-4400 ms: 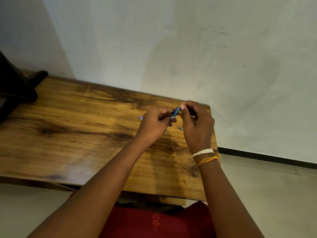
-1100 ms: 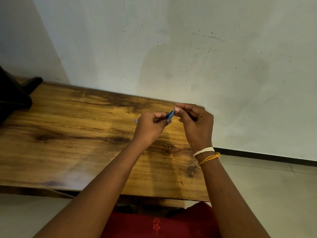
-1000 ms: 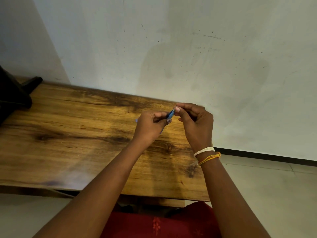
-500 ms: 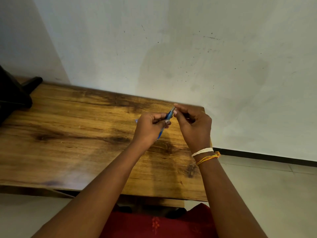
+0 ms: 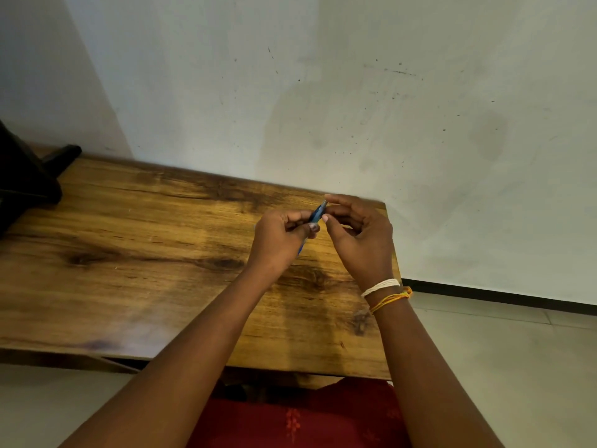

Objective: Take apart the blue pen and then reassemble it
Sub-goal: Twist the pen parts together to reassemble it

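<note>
The blue pen [image 5: 317, 212] is held tilted above the right end of the wooden table [image 5: 135, 253], its upper tip pointing up and right. My left hand [image 5: 280, 241] is wrapped around the pen's barrel, which hides most of it; a bit of blue shows below the fist. My right hand [image 5: 358, 237] pinches the pen's upper tip between the thumb and forefinger, its other fingers curled loosely. Whether any small part sits in my right hand is hidden.
A black object [image 5: 22, 179] stands at the table's far left corner. A pale wall rises just behind the table. The table's right edge lies right beside my right hand, with tiled floor [image 5: 504, 350] beyond it. Red cloth [image 5: 297, 418] covers my lap.
My right hand's fingers have shifted on the pen's upper tip and loosened a little. The pen now sticks out further above my left fist. Both hands stay in the same spot.
</note>
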